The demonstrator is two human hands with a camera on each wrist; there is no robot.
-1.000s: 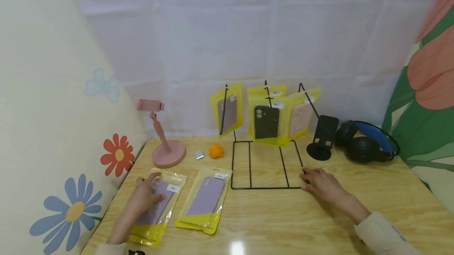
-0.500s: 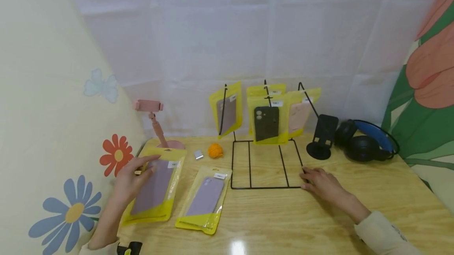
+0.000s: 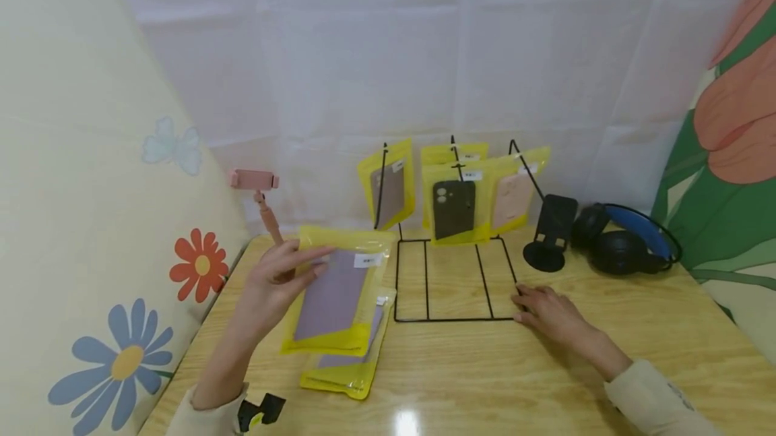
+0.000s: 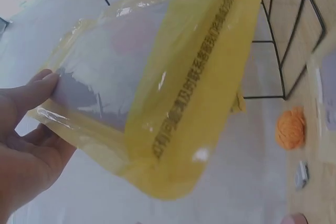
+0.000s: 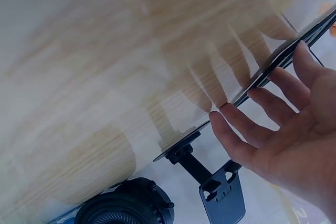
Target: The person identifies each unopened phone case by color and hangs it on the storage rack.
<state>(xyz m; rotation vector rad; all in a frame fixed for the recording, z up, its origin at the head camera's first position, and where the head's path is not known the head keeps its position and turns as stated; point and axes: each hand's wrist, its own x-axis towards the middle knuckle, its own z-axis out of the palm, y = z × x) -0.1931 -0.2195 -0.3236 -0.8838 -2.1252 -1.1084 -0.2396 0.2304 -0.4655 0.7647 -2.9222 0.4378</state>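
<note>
Left hand (image 3: 275, 281) pinches a yellow packaged phone case (image 3: 336, 298) by its left edge, held up off the tabletop (image 3: 461, 382), tilted, above a second yellow packaged case (image 3: 345, 372) lying flat. Right hand (image 3: 548, 311) rests flat, fingers straight, holding nothing, touching the near right corner of the black wire rack (image 3: 451, 281). More packaged cases (image 3: 455, 203) hang at the rack's far side. Black phone stand (image 3: 548, 234) and headphones (image 3: 624, 244) far right; pink phone holder (image 3: 261, 197) far left.
</note>
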